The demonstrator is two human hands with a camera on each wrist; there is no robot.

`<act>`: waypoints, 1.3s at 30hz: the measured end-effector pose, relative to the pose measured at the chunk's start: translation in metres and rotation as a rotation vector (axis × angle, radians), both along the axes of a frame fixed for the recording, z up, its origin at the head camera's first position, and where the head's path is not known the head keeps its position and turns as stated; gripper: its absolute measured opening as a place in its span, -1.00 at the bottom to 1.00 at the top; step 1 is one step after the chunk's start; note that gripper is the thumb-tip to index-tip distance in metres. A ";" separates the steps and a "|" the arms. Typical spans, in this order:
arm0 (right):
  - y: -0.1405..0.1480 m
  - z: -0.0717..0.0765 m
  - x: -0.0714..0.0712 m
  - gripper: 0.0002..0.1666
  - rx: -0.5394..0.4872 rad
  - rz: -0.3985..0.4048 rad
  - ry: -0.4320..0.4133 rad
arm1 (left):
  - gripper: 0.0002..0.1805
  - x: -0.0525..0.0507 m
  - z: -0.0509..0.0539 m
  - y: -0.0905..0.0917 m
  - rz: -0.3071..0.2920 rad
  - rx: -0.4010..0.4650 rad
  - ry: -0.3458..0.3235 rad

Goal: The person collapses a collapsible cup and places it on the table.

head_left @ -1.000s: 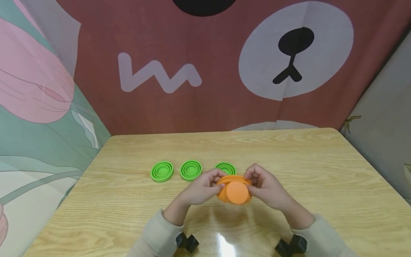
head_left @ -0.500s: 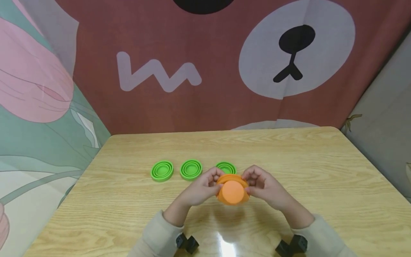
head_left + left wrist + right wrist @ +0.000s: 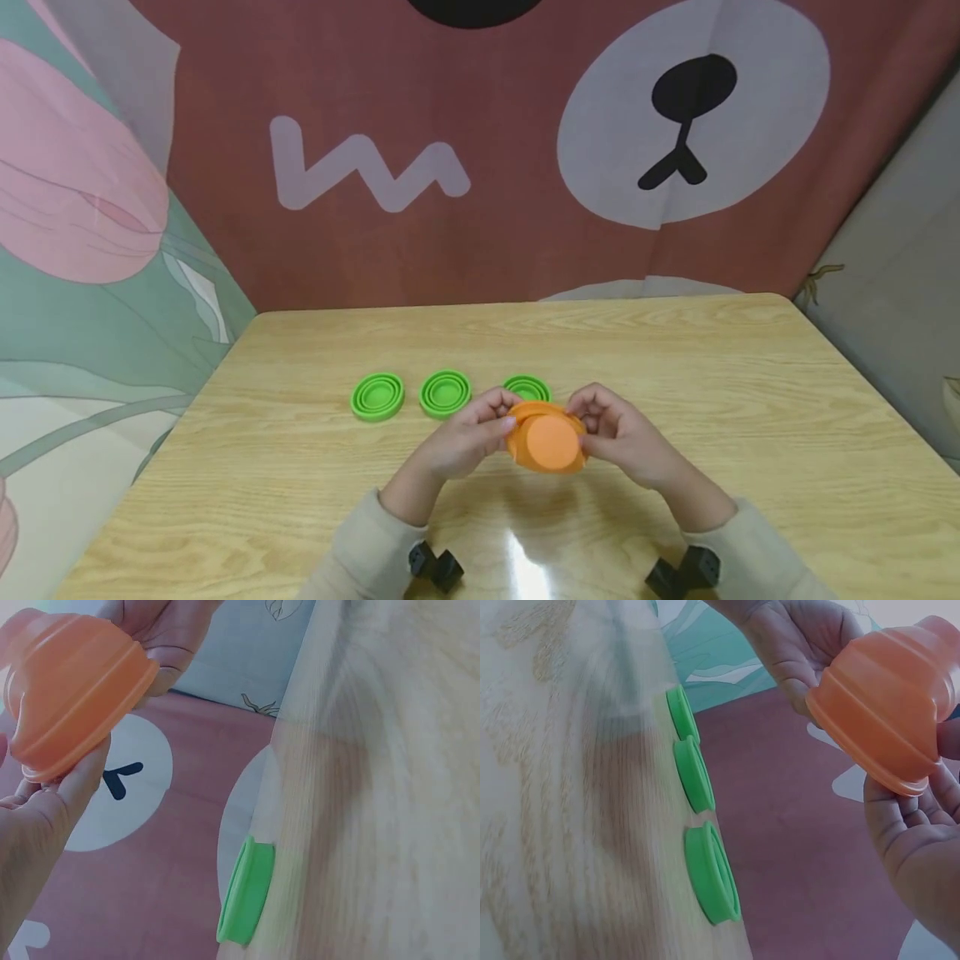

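Observation:
An orange collapsible cup (image 3: 553,442) is held above the table between both hands, its round base turned toward the head camera. The left hand (image 3: 468,433) pinches its left rim between thumb and fingers, and the right hand (image 3: 622,433) pinches the right rim. In the left wrist view the cup (image 3: 79,690) shows stepped, partly unfolded walls; the right wrist view shows the cup (image 3: 892,701) likewise stretched out and somewhat bent. Behind the hands lies a flattened green collapsible cup (image 3: 527,387), partly hidden by the orange one.
Two more flattened green cups, a left one (image 3: 377,397) and a middle one (image 3: 446,393), lie in a row on the wooden table (image 3: 262,467). A curtain with a bear print (image 3: 510,250) hangs behind the table's far edge.
The orange cup shifts slightly left, then back right and a little up, its base tilting with it. Both hands keep their pinch on the rim. The green cups stay put.

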State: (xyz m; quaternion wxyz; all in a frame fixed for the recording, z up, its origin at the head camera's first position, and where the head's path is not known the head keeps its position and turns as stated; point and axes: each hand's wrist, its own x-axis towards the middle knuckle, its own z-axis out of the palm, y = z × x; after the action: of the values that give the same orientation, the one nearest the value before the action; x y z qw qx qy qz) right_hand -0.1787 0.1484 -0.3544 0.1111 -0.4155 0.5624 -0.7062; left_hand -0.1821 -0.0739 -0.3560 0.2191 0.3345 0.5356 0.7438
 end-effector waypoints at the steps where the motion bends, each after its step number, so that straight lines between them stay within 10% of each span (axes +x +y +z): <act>1: 0.000 0.000 0.000 -0.73 0.004 -0.002 0.004 | -0.78 0.000 0.000 0.000 -0.002 0.021 -0.005; 8: 0.003 0.005 0.000 -0.75 0.070 -0.041 0.046 | -0.82 -0.002 -0.001 -0.001 -0.002 0.099 -0.033; 17: 0.003 0.005 -0.003 -0.75 0.061 0.033 0.006 | -0.85 -0.007 0.000 0.002 -0.225 0.130 -0.100; 31: 0.000 -0.003 -0.003 -0.56 -0.109 0.111 -0.126 | -0.75 -0.004 0.001 0.006 -0.180 0.329 -0.153; 39: 0.001 -0.007 -0.002 -0.48 -0.150 0.167 -0.162 | -0.65 -0.006 0.001 -0.003 -0.105 0.316 -0.062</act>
State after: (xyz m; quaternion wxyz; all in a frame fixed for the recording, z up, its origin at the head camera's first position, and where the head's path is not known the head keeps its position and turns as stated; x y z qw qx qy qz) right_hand -0.1809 0.1489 -0.3610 0.1829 -0.4094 0.4606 -0.7660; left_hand -0.1885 -0.0765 -0.3546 0.2191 0.3691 0.3867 0.8162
